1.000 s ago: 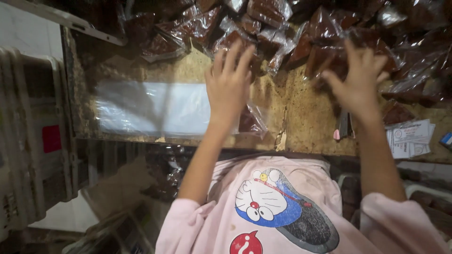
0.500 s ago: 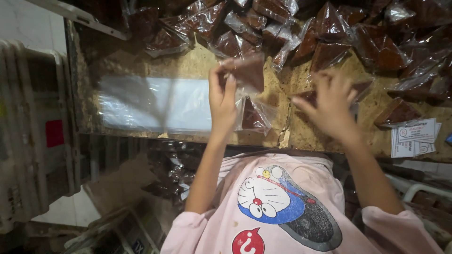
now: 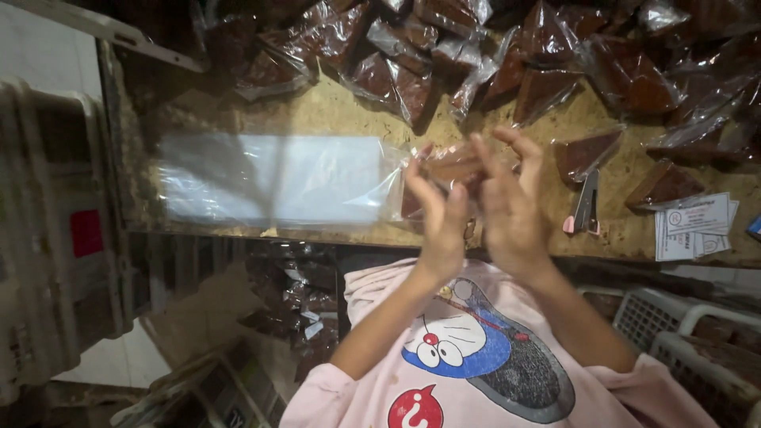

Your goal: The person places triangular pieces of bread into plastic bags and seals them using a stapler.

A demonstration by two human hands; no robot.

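Nearest the camera is a pink shirt with a cartoon print, and to the right a white basket beside the table edge. Above the shirt both hands are raised together over the near edge of the table. The left hand and right hand face each other, fingers spread upward, and between them they grip a brown wedge in clear plastic, pinched at the fingertips. The wedge is held in the air, just above the table's front edge.

To the left on the table lies a flat stack of clear bags. To the right of the hands lies a stapler, then a wrapped wedge and some paper labels. Along the far side sits a heap of wrapped wedges.
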